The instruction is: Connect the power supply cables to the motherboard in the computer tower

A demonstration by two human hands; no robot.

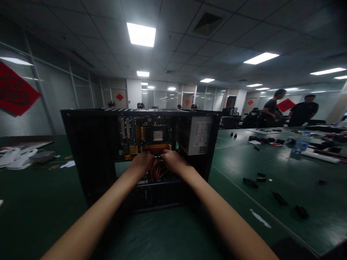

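Observation:
An open black computer case stands in front of me on the green table, its inside facing me. My left hand is closed, fingers curled at the lower left end of the yellow-and-red memory slots on the motherboard. At the right end of the same slots is my right hand, also closed, with its fingertips bent inward. Whatever the fingers grip is too small and dark to make out. Bundled cables hang just below and between my hands. A square silver processor sits above the slots.
The power supply fills the case's upper right. Small black parts, a white strip and a plastic bottle are on the table at right. White items lie at left. Two people stand at the far right.

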